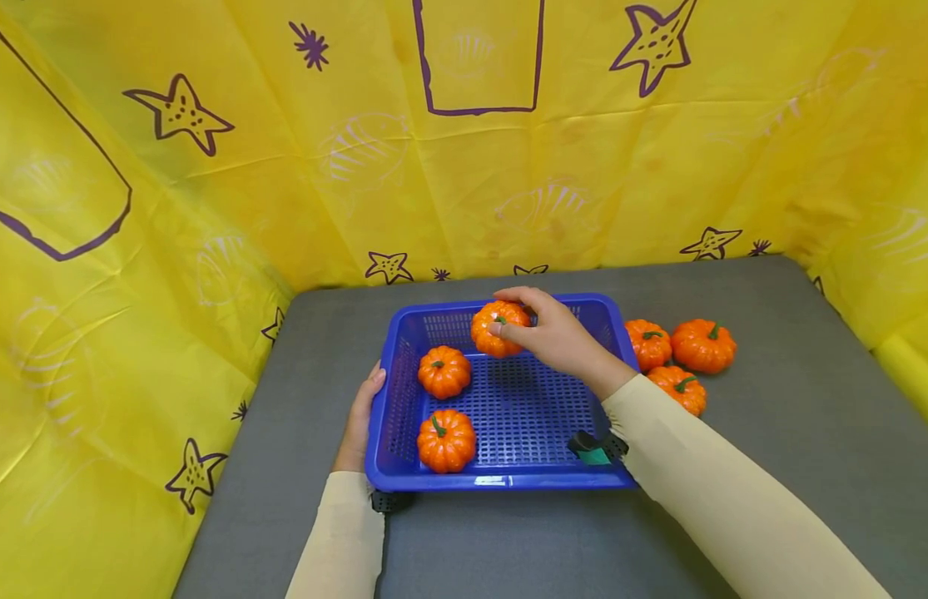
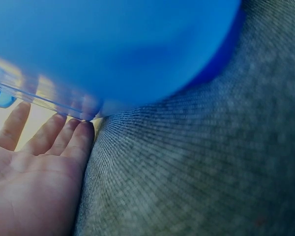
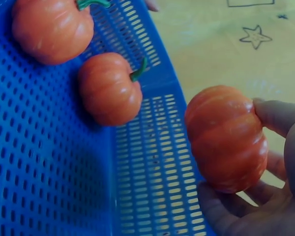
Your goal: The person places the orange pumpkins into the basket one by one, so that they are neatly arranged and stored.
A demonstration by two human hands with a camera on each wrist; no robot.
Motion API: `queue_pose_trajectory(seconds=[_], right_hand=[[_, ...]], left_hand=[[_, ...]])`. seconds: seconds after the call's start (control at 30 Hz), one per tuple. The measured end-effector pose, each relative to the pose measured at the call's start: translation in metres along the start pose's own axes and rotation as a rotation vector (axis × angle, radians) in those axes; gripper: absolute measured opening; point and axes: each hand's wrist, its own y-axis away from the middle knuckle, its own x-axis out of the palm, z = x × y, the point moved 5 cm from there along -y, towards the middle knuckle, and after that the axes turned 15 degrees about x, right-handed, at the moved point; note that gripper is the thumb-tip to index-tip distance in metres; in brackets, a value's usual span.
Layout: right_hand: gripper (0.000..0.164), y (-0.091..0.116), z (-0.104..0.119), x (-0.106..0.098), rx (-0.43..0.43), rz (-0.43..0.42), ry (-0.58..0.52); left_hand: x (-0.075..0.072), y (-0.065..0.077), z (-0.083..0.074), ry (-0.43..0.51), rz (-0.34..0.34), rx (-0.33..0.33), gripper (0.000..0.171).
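Note:
My right hand grips a small orange pumpkin by its sides, over the back part of a blue plastic basket. The right wrist view shows the thumb and fingers of this hand around the held pumpkin, beside the slotted basket wall. Two more pumpkins sit inside along the left side, one nearer the back and one at the front. At the left outer wall, my left hand touches the basket; its extended fingers meet the side in the left wrist view.
Several pumpkins lie on the grey tabletop right of the basket: one by its wall, one farther right and one in front, partly behind the right sleeve. Yellow patterned cloth encloses the table's back and sides.

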Motion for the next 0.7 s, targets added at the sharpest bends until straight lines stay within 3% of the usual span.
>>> queue_pose_trajectory(seconds=[0.27, 0.7], right_hand=[[0.057, -0.008, -0.006, 0.01, -0.019, 0.031, 0.053], [0.057, -0.012, -0.016, 0.028, -0.012, 0.059, 0.249]], left_hand=[[-0.001, 0.0, 0.001, -0.006, -0.01, -0.01, 0.061], [0.0, 0.0, 0.002, 0.028, -0.004, -0.006, 0.061]])
